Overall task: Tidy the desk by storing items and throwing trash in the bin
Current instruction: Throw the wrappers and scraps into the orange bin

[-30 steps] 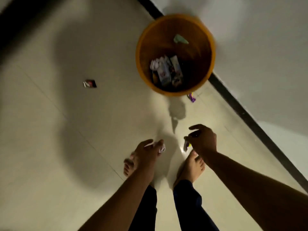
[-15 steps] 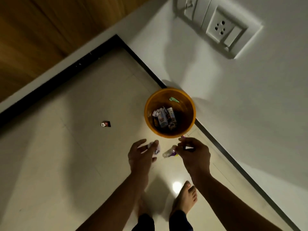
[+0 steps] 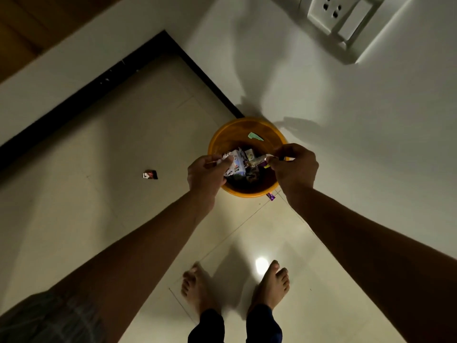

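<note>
Orange bin [image 3: 249, 193] in floor corner; we hold both hands over its mouth so trash falls inside. Left hand [image 3: 206, 173] pinches crumpled white paper [image 3: 226, 157]. Right hand [image 3: 294, 167] pinches wrapper [image 3: 259, 160], long axis roughly level, free end pointing left toward other hand. Release seems next.

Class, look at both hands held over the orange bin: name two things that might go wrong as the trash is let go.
1. The right hand pinches its wrapper near the bin rim; it might drop outside, like the purple scrap.
2. The dark wrapper on the floor may be overlooked.
</note>
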`<state>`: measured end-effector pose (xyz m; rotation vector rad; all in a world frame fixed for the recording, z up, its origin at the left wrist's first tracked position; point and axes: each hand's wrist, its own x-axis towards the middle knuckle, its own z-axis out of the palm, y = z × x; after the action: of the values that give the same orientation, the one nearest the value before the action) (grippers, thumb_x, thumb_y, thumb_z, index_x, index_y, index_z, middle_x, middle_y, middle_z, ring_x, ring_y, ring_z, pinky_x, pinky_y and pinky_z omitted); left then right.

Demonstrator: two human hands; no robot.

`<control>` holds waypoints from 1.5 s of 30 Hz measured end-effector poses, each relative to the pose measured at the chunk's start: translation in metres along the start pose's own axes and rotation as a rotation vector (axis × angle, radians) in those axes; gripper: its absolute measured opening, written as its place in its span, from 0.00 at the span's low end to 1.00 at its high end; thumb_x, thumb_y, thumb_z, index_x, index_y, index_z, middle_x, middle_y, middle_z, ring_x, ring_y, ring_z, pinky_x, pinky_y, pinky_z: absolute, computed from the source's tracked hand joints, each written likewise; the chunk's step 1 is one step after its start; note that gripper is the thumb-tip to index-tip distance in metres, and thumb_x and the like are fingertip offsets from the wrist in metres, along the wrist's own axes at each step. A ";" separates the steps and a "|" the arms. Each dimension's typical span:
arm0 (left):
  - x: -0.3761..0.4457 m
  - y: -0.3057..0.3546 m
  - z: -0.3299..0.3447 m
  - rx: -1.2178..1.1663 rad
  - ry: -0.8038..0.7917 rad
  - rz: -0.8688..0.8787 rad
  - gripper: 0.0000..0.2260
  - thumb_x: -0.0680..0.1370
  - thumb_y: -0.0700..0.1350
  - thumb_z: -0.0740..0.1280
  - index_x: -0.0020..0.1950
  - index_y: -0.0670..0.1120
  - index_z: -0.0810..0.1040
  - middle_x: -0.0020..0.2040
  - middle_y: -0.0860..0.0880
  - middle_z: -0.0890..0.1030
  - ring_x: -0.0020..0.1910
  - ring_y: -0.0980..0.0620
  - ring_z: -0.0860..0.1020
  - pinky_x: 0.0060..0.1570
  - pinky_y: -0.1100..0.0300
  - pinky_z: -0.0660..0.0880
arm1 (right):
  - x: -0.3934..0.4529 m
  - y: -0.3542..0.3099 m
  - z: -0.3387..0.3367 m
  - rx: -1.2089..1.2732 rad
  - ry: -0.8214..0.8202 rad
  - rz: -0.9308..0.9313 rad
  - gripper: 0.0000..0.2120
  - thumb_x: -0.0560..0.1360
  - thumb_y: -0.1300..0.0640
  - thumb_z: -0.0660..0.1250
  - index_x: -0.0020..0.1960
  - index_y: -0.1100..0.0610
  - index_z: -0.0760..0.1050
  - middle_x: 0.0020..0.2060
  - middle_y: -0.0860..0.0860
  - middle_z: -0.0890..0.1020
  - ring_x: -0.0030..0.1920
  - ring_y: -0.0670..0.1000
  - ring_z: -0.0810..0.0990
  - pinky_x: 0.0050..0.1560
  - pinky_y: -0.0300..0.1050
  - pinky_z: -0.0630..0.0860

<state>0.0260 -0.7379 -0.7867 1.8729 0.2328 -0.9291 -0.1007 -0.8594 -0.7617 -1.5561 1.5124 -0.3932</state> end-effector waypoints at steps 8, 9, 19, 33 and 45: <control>0.026 -0.002 0.017 0.022 0.033 -0.035 0.13 0.70 0.48 0.81 0.51 0.46 0.84 0.51 0.48 0.86 0.47 0.52 0.85 0.44 0.55 0.85 | 0.022 0.016 0.019 -0.025 -0.019 0.049 0.09 0.68 0.60 0.80 0.43 0.50 0.82 0.36 0.40 0.80 0.40 0.46 0.81 0.47 0.44 0.82; 0.028 0.000 0.019 0.027 0.031 -0.025 0.14 0.70 0.49 0.81 0.52 0.46 0.83 0.51 0.49 0.85 0.48 0.51 0.85 0.44 0.55 0.85 | 0.024 0.017 0.021 -0.021 -0.027 0.050 0.09 0.68 0.58 0.80 0.43 0.51 0.82 0.36 0.39 0.81 0.39 0.46 0.81 0.48 0.45 0.82; 0.041 0.021 0.028 -0.051 0.142 -0.235 0.16 0.80 0.56 0.70 0.40 0.48 0.73 0.43 0.47 0.79 0.46 0.47 0.82 0.51 0.46 0.84 | 0.037 0.028 0.021 0.090 -0.063 0.101 0.12 0.65 0.36 0.78 0.36 0.41 0.79 0.40 0.50 0.87 0.44 0.53 0.87 0.48 0.58 0.85; 0.032 -0.027 -0.044 -0.156 0.228 -0.137 0.15 0.85 0.48 0.60 0.69 0.46 0.78 0.64 0.44 0.82 0.51 0.47 0.87 0.52 0.43 0.84 | 0.018 0.078 -0.014 0.117 0.087 0.205 0.19 0.73 0.33 0.69 0.42 0.50 0.82 0.38 0.46 0.85 0.38 0.51 0.86 0.48 0.61 0.84; 0.068 -0.174 -0.050 -0.110 0.171 -0.308 0.14 0.82 0.50 0.67 0.65 0.45 0.80 0.59 0.45 0.84 0.47 0.45 0.88 0.49 0.48 0.84 | 0.025 0.233 0.013 -0.069 0.060 0.236 0.16 0.67 0.33 0.73 0.44 0.45 0.82 0.41 0.41 0.85 0.44 0.49 0.86 0.49 0.58 0.84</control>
<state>0.0054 -0.6263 -0.9439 1.8453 0.6788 -0.9394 -0.2320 -0.8407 -0.9552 -1.4084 1.7499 -0.2560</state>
